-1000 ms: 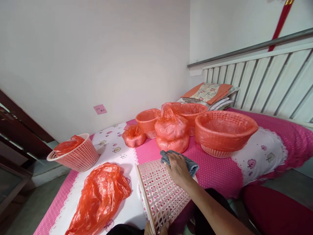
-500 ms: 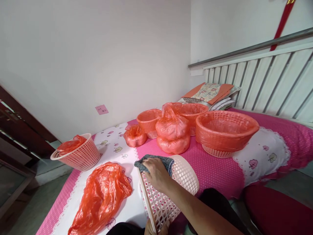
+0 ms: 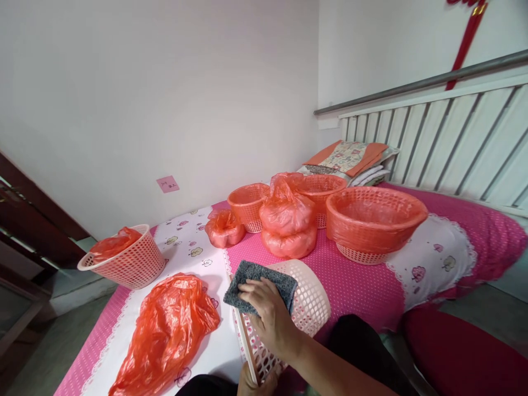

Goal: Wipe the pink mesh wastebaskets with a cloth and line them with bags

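A pale pink plastic basket (image 3: 310, 291) with a holed wall lies tipped on its side at the bed's near edge, its rim facing left. My left hand (image 3: 256, 381) grips the rim at the bottom of the view, fingers closed around it. A dark grey cloth (image 3: 247, 276) is in my right hand (image 3: 268, 311), held over the upper part of the rim. The right fingers are bent on the cloth, and the thumb is partly hidden. Left of the basket lies a crumpled red plastic bag (image 3: 169, 330).
Another pink basket (image 3: 136, 261) with a red bag inside stands at left. Behind are a large bag-lined basket (image 3: 375, 220), two smaller lined baskets, a knotted bulging red bag (image 3: 289, 223) and a small one (image 3: 224, 228). A red stool (image 3: 449, 352) stands at right.
My right hand has shifted slightly down and right on the rim, and the cloth is spread flatter, showing more of its surface. My left hand still grips the basket. The view has turned slightly right.
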Motion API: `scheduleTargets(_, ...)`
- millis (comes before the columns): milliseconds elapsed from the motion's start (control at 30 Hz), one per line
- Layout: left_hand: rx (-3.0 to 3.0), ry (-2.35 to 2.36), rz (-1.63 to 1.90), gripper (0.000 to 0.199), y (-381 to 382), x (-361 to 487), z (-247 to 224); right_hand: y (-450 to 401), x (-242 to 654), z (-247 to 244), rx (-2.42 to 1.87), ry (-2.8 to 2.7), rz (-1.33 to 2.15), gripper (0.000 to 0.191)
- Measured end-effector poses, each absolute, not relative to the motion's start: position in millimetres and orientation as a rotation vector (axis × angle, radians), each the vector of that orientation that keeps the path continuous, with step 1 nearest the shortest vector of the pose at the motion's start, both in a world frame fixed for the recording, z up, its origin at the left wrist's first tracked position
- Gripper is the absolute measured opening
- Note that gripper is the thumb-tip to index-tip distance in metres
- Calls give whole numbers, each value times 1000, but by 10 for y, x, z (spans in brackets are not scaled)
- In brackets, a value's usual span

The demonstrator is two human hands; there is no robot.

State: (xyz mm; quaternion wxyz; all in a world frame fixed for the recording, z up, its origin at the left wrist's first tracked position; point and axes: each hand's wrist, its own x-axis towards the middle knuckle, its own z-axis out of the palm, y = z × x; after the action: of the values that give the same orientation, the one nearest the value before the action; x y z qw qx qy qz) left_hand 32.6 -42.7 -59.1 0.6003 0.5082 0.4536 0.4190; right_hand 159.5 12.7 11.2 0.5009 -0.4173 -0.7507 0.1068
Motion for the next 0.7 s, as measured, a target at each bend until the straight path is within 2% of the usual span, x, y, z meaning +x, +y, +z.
scheduleTargets(133, 1203, 1059, 983, 50, -350, 294, -524, -21, 1597, 41, -980, -1830, 213, 61)
scheduleTargets(267, 1292, 1102, 1049, 33, -271, 281, -357, -198, 1625, -94, -953, -1882, 90, 48)
scheduleTargets(467, 1170, 1164, 1135, 37, -256, 385, -203, -340, 1691, -457, -859, -1944, -237, 27)
scheduleTargets(600, 1073, 1117, 1097, 45, -301, 467, -208, -359, 1726, -467, -919, -1994, -342, 36)
scheduleTargets(700, 1078, 1121, 1088, 43, -351, 437, -246, -303, 1759, -367, -951, -2033, -319, 41)
